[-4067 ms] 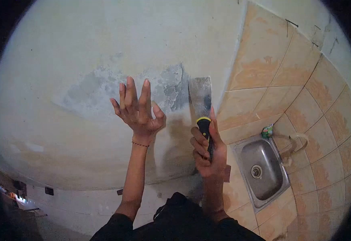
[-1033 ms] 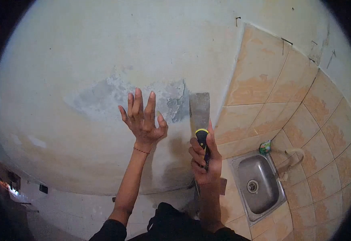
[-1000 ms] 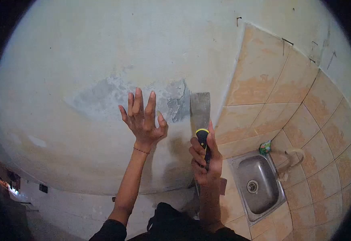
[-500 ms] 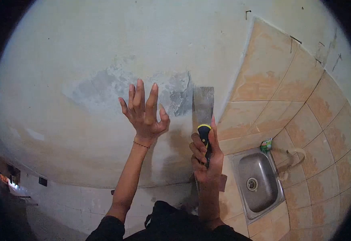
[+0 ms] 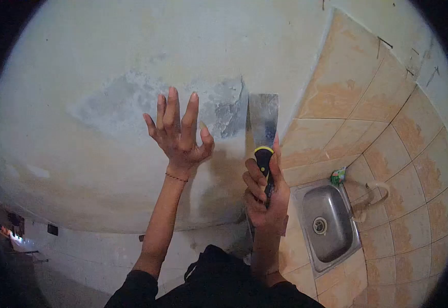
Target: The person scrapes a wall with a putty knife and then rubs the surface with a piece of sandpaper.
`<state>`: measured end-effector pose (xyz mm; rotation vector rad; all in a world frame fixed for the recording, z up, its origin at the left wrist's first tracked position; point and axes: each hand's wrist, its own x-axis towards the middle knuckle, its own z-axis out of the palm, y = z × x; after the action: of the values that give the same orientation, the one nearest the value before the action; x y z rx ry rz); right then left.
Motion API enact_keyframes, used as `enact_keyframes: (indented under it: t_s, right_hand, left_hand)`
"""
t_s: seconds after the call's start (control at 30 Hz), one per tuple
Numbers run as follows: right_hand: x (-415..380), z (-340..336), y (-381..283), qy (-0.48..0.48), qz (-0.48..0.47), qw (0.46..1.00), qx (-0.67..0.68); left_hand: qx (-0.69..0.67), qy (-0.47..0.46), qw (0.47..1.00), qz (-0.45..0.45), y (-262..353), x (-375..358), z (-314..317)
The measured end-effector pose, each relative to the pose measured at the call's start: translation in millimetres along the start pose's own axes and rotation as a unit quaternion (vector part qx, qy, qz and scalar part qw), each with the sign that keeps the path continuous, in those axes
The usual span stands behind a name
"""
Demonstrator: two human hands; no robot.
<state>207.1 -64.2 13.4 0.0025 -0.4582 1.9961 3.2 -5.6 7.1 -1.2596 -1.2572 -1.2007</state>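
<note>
My right hand [image 5: 266, 195] is wrapped round the black and yellow handle of a putty knife [image 5: 264, 115], its wide metal blade pointing up. The blade overlaps the wall just right of a rough grey patch [image 5: 229, 110] where the paint has come off. A ragged raised edge of paint runs down that patch's right side. Over the lower part of the bare area, my left hand [image 5: 180, 136] is spread with fingers up and apart, holding nothing. A thin cord bracelet circles the left wrist.
To the right, orange and cream tiles [image 5: 342, 87] cover the wall. A steel sink [image 5: 329, 251] is set in a tiled counter, with a pale tap [image 5: 378, 192] and a small green packet [image 5: 338, 176] beside it. Nails [image 5: 385, 42] stick out above the tiles. Pale floor [image 5: 95, 256] shows at lower left.
The view has shifted slightly, so the wall patch and both hands appear a little higher. My left hand stays spread and the right keeps its grip on the putty knife.
</note>
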Motion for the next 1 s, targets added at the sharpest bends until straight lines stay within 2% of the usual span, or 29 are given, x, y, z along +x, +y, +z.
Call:
enact_keyframes:
  t_s: [0.33,0.43,0.63,0.83,0.93,1.0]
  right_hand:
    - [-2.1,2.7,-0.5,0.025,-0.007,0.999,-0.03]
    - [-0.8,-7.7,-0.4,-0.007,-0.006,1.0,-0.026]
    - [-1.8,5.9,0.1,0.028,-0.014,0.998,-0.051]
    - [1.0,7.4,-4.4,-0.002,-0.017,0.999,-0.049]
    - [-2.9,5.2,3.3,0.025,-0.034,0.996,-0.08]
    - [-0.8,6.6,2.0,0.014,-0.03,0.998,-0.053]
  left_hand:
    - [0.005,-0.001,1.0,-0.003,0.6,0.3,1.0]
    - [0.002,0.008,1.0,0.0,-0.4,1.4,2.8]
    - [0.013,-0.007,1.0,-0.001,-0.7,-1.3,0.5]
    - [0.019,0.001,1.0,-0.004,0.8,0.1,1.4]
    - [0.022,0.002,1.0,-0.002,1.3,0.0,0.8]
    - [0.023,0.003,1.0,-0.002,0.8,1.3,1.9]
